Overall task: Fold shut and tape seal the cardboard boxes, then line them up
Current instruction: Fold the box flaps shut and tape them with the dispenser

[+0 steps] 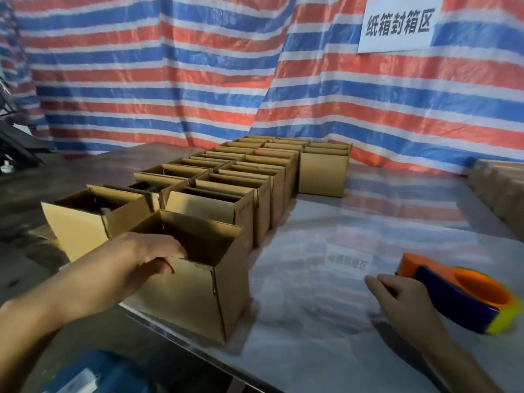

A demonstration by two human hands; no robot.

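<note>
A striped red, blue and white tarp [170,80] fills the upper frame, with a white sign [399,24] at upper right. Below it a glossy tabletop [340,350] takes up the lower right. Two rows of open boxes [263,199] run side by side from frame centre back toward the tarp, and a lone box [323,174] stands just right of their far end. At the near end of the rows, in the lower centre, sits the nearest box [192,302], flaps up and top open, close to the tabletop's near edge.

The tape dispenser [459,302], orange and blue, lies at lower right, well apart from that box.

The left hand [150,256] has its grip on the nearest box's near rim, fingers hooked inside, thumb outside on the front wall. The right hand [402,296] sits just left of the dispenser with fingers curled; whether its grip holds the dispenser cannot be told.
</note>
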